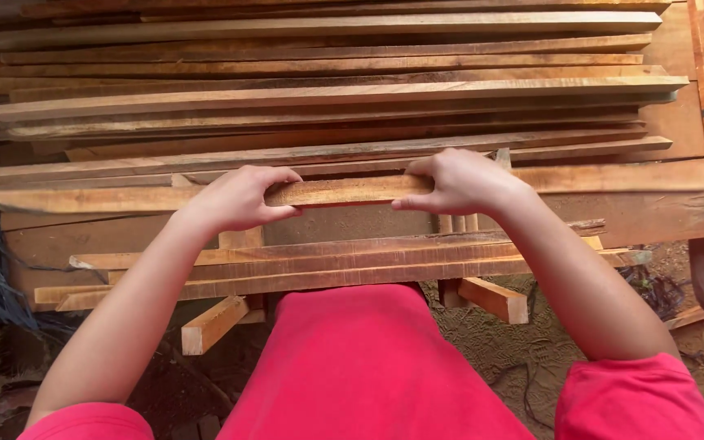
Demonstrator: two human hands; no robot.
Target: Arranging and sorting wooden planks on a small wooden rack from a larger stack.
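Head view: wooden strip (344,191) between both hands' fingers (283,213).

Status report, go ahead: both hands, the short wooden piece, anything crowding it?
Left hand and right hand shut on short wooden strip, one per end. Strip level, against the stacked planks. Nothing between the hands.

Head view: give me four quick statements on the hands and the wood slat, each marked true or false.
1. Both hands grip one short wood slat. True.
2. The left hand holds a hammer. False: it grips the slat's left end.
3. The right hand grips the slat's right end. True.
4. The stacked planks stand upright. False: they lie flat, running left to right.
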